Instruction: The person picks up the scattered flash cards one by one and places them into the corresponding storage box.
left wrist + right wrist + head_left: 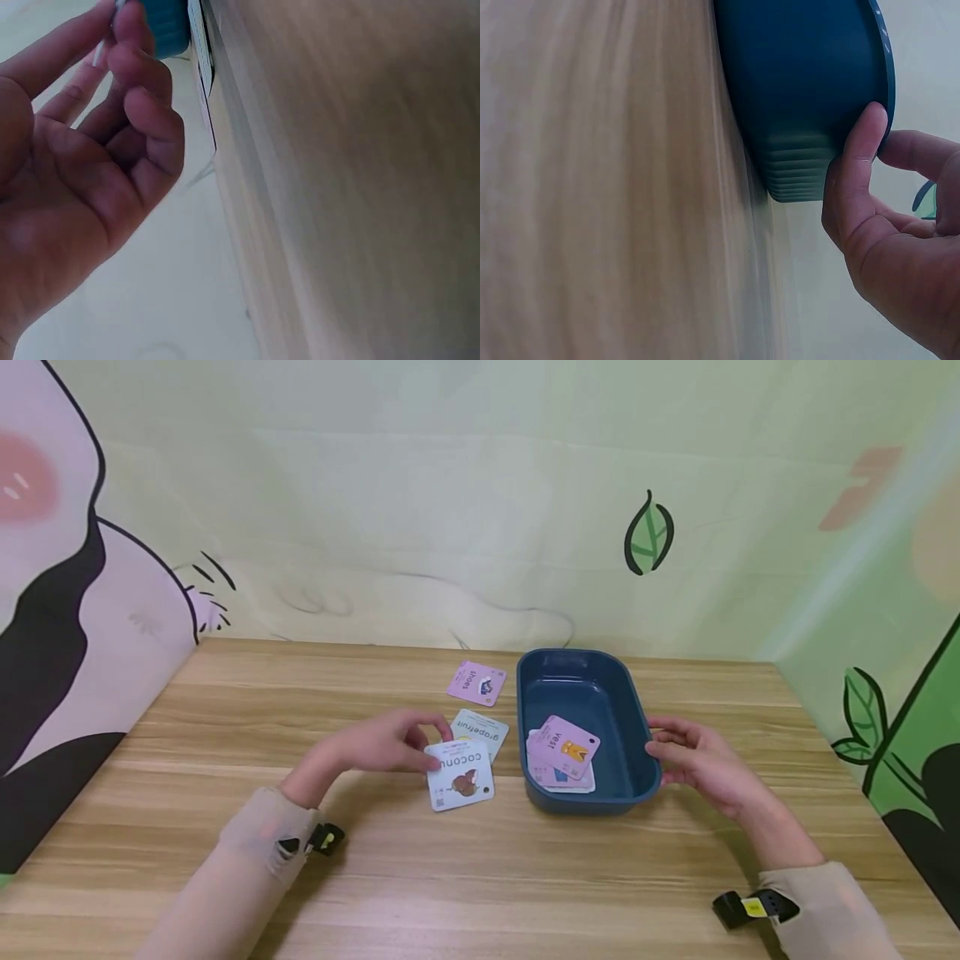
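Note:
My left hand pinches a white coconut card by its left edge, between thumb and fingers. The card overlaps a grapefruit card on the table in the head view; from the left wrist it shows edge-on as a thin white strip. To the right stands a deep blue plastic bin with rounded corners. A pink vest card lies in its near left part, on top of other cards. My right hand grips the bin's right rim, with thumb and fingertips at the edge.
A pink shoes card lies farther back, left of the bin. The wooden table meets a light green printed wall hanging along its far edge. Both wrists wear dark straps over beige sleeves.

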Tool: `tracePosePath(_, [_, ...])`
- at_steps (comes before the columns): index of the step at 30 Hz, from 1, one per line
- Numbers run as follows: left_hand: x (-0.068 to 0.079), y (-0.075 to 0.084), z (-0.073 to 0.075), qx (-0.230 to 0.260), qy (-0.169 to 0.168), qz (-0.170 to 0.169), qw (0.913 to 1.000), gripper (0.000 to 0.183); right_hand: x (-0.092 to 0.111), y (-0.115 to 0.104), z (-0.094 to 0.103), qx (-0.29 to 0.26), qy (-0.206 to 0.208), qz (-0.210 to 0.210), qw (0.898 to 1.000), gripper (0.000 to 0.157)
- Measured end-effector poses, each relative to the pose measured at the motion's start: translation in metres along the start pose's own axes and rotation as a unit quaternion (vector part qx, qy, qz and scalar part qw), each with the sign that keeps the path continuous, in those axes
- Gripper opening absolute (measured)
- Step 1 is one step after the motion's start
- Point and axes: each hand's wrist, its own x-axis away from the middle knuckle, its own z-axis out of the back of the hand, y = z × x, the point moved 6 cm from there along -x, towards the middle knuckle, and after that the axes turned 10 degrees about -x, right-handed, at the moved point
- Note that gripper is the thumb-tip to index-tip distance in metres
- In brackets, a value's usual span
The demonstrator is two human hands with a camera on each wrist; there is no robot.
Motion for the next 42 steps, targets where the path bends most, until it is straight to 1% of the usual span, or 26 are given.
tracePosePath(3, [0.001, -0.005, 0.001, 0.058, 0.001, 0.018, 0.9982, 0.032, 0.0, 0.0, 0.0, 0.003, -0.001, 0.001, 1.0, 0.056])
tracePosePath(6, [0.002, -0.007, 0.003, 0.1, 0.011, 0.033, 0.9944, 0.032, 0.0, 0.0, -0.001, 0.003, -0.001, 0.0, 1.0, 0.056])
tracePosePath(8, [0.001, -0.007, 0.005, 0.12, 0.024, 0.036, 0.9918, 0.033, 0.0, -0.001, -0.001, 0.001, -0.001, 0.0, 1.0, 0.056])
tracePosePath(14, [-0.004, 0.003, 0.007, 0.166, 0.058, 0.035, 0.9839, 0.032, 0.001, -0.001, -0.001, 0.001, 0.001, -0.001, 1.0, 0.055])
tracePosePath(20, [-0.008, 0.005, 0.007, 0.187, 0.079, 0.034, 0.9785, 0.032, 0.0, 0.0, -0.001, 0.001, 0.002, -0.002, 1.0, 0.056])
tracePosePath(27, [-0.012, 0.007, 0.008, 0.225, 0.094, 0.032, 0.9694, 0.03, 0.0, 0.001, 0.0, -0.001, 0.001, 0.0, 1.0, 0.055])
tracePosePath(30, [-0.017, 0.013, 0.006, 0.228, 0.102, 0.028, 0.9679, 0.028, 0.0, 0.0, 0.0, -0.001, 0.003, -0.001, 1.0, 0.055])
tracePosePath(33, [-0.023, 0.02, 0.003, 0.227, 0.117, 0.032, 0.9662, 0.029, 0.0, 0.0, 0.0, 0.0, 0.004, -0.003, 1.0, 0.056])
tracePosePath(36, [-0.03, 0.026, -0.001, 0.224, 0.134, 0.036, 0.9648, 0.031, 0.001, -0.001, 0.0, -0.002, 0.004, -0.003, 1.0, 0.056])
tracePosePath(38, [-0.034, 0.031, -0.004, 0.226, 0.146, 0.036, 0.9623, 0.031, 0.001, -0.001, 0.0, -0.002, 0.003, -0.001, 1.0, 0.056])
tracePosePath(42, [-0.04, 0.04, -0.01, 0.219, 0.17, 0.027, 0.9604, 0.029, 0.001, -0.002, 0.001, 0.0, 0.001, 0.002, 1.0, 0.055])
